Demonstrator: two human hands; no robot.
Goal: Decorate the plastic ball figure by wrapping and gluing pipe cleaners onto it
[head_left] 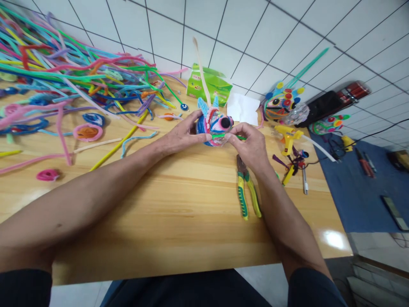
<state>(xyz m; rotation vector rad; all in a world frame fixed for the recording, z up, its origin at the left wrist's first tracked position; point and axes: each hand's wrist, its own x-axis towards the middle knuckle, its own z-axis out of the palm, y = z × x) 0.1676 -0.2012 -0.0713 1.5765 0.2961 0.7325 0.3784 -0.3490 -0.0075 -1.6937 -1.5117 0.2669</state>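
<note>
A small animal-like figure (pixel 209 123) wound from blue and pink pipe cleaners, with blue ears and a round black nose, is in my left hand (pixel 188 134), whose fingers wrap its left side with the thumb in front. Across the front of the figure runs a short green pipe cleaner (pixel 219 136). My right hand (pixel 249 143) pinches its right part between thumb and fingers, close to the nose. A long pale strip (pixel 202 72) rises behind the ears. Below my right hand, pliers (pixel 245 187) with green and yellow handles lie on the wooden table (pixel 179 213).
Loose pipe cleaners (pixel 96 81) cover the back left. A green packet (pixel 209 85) and white paper (pixel 243 108) are behind the figure. On the right are a decorated figure (pixel 281 104), a yellow glue gun (pixel 288 137), a dark bottle (pixel 319 106) and a cable.
</note>
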